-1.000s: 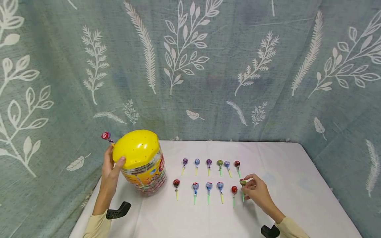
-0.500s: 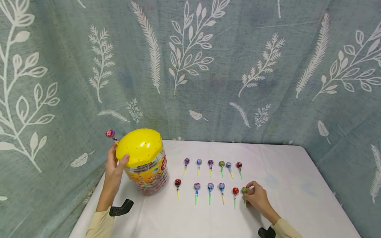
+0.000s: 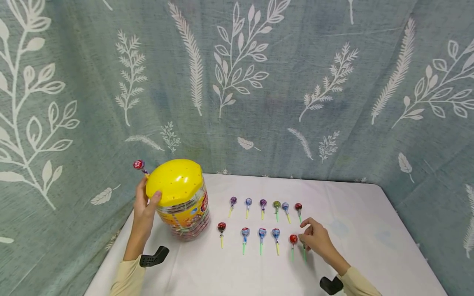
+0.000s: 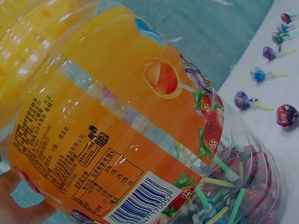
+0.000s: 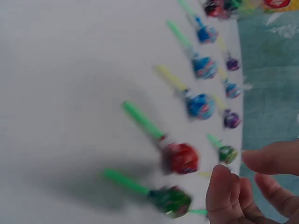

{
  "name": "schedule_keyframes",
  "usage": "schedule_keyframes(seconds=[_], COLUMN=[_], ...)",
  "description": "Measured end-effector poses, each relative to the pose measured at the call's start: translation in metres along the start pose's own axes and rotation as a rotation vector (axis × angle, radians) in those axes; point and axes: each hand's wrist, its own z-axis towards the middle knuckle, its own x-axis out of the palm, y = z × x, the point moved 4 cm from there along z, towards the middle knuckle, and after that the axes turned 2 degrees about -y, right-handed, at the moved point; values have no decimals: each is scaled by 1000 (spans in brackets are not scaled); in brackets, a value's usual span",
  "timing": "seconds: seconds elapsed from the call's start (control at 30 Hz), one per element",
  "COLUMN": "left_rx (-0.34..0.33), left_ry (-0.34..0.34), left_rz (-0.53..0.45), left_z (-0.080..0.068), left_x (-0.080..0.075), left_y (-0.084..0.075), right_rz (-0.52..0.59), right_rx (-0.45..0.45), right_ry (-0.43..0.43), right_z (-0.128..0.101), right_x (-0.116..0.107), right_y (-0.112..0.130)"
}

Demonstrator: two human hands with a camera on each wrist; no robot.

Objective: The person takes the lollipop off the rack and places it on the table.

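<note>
Two rows: lollipops (image 3: 261, 221) lie spaced on table (image 3: 370, 246)
Left hand (image 3: 145, 205): grasps jar (image 3: 181, 201), steadying it
Right hand (image 3: 314, 238): fingers released, green lollipop (image 5: 170, 200) lies beside them

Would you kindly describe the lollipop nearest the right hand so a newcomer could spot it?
On the white table, right of the yellow-lidded lollipop jar, lie two rows of lollipops. The green-wrapped lollipop ends the near row by the right hand; its neighbour is red.

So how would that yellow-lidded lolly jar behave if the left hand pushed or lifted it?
The jar looks tall and clear plastic, so a high push might tip it. It seems only part filled with sticks, so probably moderately heavy. The left hand grips its lid; smooth plastic may slip.
</note>
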Motion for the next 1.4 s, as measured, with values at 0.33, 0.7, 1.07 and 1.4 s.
schedule_keyframes(seconds=[0.33,0.7,1.07,1.4], left_rx=[36,37,29,17], left_ry=[14,22,1,-13], left_rz=[-23,-25,7,16], left_z=[3,2,1,-2], left_x=[8,5,-1,-8], left_y=[0,3,9,10], right_rz=[81,216,278,321], right_rx=[-118,-309,-478,-608], right_ry=[42,145,214,218], right_z=[4,7,1,19], right_x=[1,16,30,57], right_y=[66,148,234,275])
